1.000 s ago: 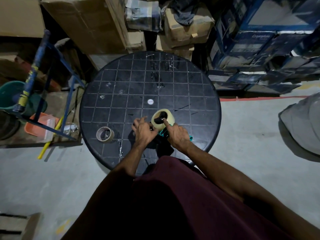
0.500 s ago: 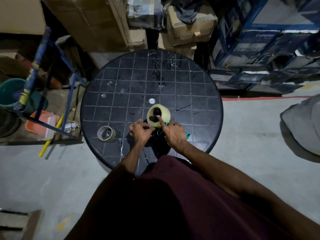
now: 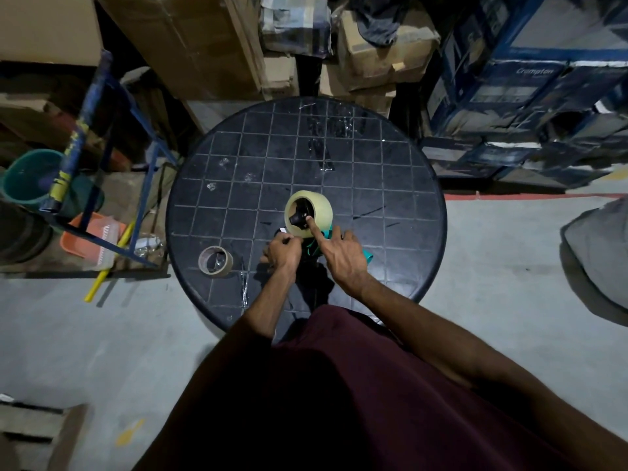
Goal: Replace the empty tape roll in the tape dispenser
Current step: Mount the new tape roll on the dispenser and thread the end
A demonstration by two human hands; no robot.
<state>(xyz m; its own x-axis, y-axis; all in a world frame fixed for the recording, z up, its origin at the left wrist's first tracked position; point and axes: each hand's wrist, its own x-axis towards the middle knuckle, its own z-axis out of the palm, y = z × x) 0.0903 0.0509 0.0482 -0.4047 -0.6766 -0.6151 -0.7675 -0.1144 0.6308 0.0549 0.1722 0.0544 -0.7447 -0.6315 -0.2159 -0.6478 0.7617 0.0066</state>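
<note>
A full roll of pale tape [image 3: 322, 207] sits on the black hub of a teal tape dispenser [image 3: 368, 257], which lies on the round black table [image 3: 390, 185]. My right hand [image 3: 341, 254] rests on the dispenser, index finger stretched out onto the hub inside the roll. My left hand [image 3: 283, 249] is pinched at the roll's lower left edge, where the loose tape end seems to be. The empty brown cardboard core [image 3: 215, 261] lies on the table to the left, apart from both hands.
Cardboard boxes [image 3: 190, 45] and blue printed cartons [image 3: 530, 79] crowd the far side of the table. A blue metal frame [image 3: 102, 144], a green bucket [image 3: 23, 178] and an orange tray [image 3: 86, 239] stand at the left. Grey concrete floor [image 3: 492, 266] lies around.
The roll and dispenser shifted slightly left and up in view as the head moved. My left hand closed its fingers at the roll's edge; my right index finger stays on the hub.
</note>
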